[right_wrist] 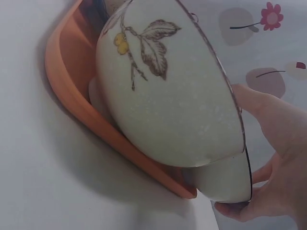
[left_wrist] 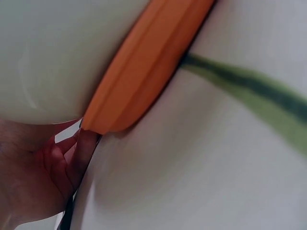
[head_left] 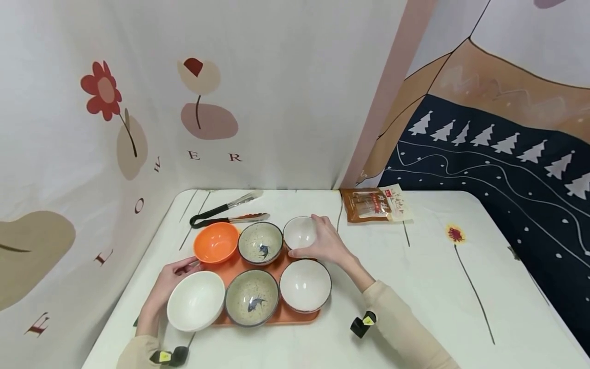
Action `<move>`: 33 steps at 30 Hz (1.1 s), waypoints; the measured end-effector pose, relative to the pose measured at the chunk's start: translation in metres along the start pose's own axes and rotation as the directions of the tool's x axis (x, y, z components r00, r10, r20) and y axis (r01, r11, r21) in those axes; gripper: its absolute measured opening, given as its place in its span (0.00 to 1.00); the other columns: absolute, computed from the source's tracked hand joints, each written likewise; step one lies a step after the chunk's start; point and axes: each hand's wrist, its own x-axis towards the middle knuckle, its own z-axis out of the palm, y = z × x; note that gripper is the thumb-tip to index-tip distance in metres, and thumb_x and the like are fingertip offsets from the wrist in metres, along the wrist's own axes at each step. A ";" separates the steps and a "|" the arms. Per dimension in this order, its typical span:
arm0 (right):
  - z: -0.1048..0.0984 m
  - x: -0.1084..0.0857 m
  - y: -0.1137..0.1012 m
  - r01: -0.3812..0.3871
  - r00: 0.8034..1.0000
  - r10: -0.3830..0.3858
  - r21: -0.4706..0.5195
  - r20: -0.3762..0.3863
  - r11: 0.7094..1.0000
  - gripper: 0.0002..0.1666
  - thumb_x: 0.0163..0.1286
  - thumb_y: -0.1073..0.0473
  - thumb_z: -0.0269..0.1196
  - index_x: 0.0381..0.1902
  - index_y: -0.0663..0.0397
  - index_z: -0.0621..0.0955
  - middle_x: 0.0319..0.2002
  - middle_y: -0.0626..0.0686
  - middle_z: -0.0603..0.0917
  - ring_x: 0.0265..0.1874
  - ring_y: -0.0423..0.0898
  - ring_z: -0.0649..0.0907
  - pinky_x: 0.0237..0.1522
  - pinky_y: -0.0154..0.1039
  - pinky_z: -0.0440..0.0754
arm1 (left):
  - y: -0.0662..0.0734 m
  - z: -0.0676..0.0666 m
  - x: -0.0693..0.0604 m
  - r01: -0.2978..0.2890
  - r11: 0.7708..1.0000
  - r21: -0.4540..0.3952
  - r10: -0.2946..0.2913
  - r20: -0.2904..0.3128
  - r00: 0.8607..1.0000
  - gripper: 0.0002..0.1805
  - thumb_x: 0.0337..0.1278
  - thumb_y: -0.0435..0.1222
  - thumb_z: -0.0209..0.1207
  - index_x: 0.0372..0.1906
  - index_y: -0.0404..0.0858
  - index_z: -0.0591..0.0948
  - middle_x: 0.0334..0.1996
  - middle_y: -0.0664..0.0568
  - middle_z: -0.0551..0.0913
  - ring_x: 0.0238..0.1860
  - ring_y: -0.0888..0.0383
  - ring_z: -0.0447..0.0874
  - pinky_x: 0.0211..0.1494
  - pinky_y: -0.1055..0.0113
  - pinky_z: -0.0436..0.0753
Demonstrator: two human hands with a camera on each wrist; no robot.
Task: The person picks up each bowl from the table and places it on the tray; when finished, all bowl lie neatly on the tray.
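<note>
On an orange tray (head_left: 295, 318) stand several bowls in two rows. The back row has an orange bowl (head_left: 216, 243), a speckled bowl with a blue fish (head_left: 258, 241) and a small white bowl (head_left: 297, 233). In front are a plain white bowl (head_left: 195, 301), another speckled fish bowl (head_left: 249, 294) and a dark-rimmed white bowl (head_left: 306, 284), its leaf pattern showing in the right wrist view. My right hand (head_left: 326, 242) grips the small white bowl, thumb and fingers spread around its right side. My left hand (head_left: 172, 277) holds the tray's left edge, fingertips partly hidden.
Black-handled tongs (head_left: 216, 215) lie behind the orange bowl. A brown and white food packet (head_left: 375, 204) rests at the back of the table (head_left: 392, 287), right of the bowls. Printed cloth walls rise at the back and sides.
</note>
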 end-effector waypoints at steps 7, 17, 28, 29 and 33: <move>0.000 -0.003 0.001 0.004 1.000 -0.003 -0.030 0.013 1.000 0.72 0.43 0.35 0.79 0.76 0.67 0.61 0.67 0.69 0.69 0.62 0.63 0.76 0.61 0.60 0.77 | 0.001 0.001 -0.002 -0.009 1.000 -0.002 0.009 -0.001 1.000 0.34 0.72 0.49 0.59 0.72 0.31 0.70 0.46 0.44 0.82 0.41 0.59 0.76 0.38 0.71 0.81; 0.004 -0.004 -0.001 0.060 0.998 -0.058 -0.107 0.025 0.992 0.75 0.42 0.34 0.82 0.77 0.67 0.59 0.68 0.69 0.67 0.66 0.64 0.70 0.64 0.60 0.74 | 0.005 -0.001 -0.001 -0.035 0.999 0.038 0.034 0.019 0.999 0.32 0.73 0.47 0.59 0.70 0.29 0.72 0.45 0.42 0.82 0.41 0.58 0.77 0.38 0.71 0.81; 0.000 -0.015 0.002 0.037 0.998 -0.036 -0.017 0.051 0.999 0.65 0.56 0.37 0.76 0.78 0.66 0.58 0.71 0.69 0.64 0.70 0.63 0.70 0.68 0.60 0.71 | 0.006 -0.011 -0.002 -0.065 0.987 0.150 0.055 0.068 0.996 0.33 0.73 0.48 0.58 0.69 0.27 0.71 0.41 0.45 0.83 0.38 0.57 0.78 0.38 0.68 0.78; -0.002 -0.017 0.003 0.040 0.998 -0.040 -0.015 0.049 0.999 0.64 0.57 0.37 0.75 0.78 0.66 0.58 0.72 0.68 0.63 0.70 0.63 0.70 0.68 0.60 0.71 | 0.007 -0.013 -0.003 -0.072 0.984 0.166 0.060 0.079 0.995 0.34 0.73 0.48 0.57 0.70 0.27 0.70 0.41 0.45 0.82 0.40 0.56 0.79 0.39 0.67 0.78; -0.012 -0.029 0.005 0.042 0.998 -0.041 -0.012 0.047 0.999 0.60 0.62 0.38 0.71 0.78 0.64 0.58 0.74 0.67 0.62 0.73 0.62 0.68 0.70 0.59 0.69 | 0.016 -0.023 -0.011 -0.076 0.972 0.223 0.055 0.097 0.994 0.36 0.75 0.44 0.55 0.74 0.25 0.60 0.44 0.39 0.81 0.47 0.47 0.83 0.45 0.60 0.82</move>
